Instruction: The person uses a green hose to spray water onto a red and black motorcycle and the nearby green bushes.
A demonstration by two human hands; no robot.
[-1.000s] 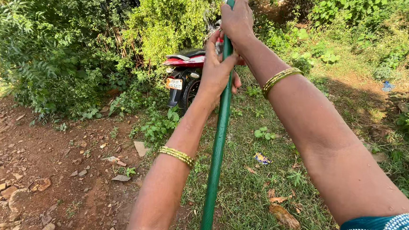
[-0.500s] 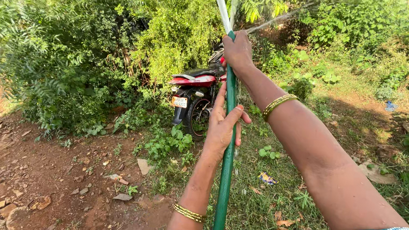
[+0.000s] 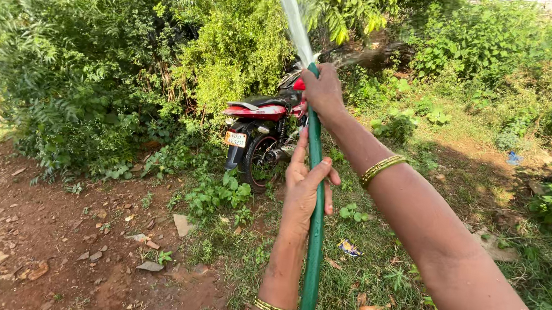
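A green garden hose (image 3: 313,240) runs up the middle of the head view. My right hand (image 3: 324,91) grips its nozzle end, thumb over the opening, and water (image 3: 293,19) sprays upward and to the left. Lower down, my left hand (image 3: 307,181) wraps loosely around the hose, fingers partly spread. A red and black motorcycle (image 3: 261,132) stands just beyond the hands, half inside the bushes. Gold bangles sit on both wrists.
Dense green bushes (image 3: 102,68) fill the left and back. Bare red soil with stones (image 3: 60,237) lies at the left, grass (image 3: 371,269) at the right. A small wrapper (image 3: 348,247) lies on the grass.
My left hand slid down the hose, away from the right hand. The view dropped a little and the water spray became visible above the nozzle.
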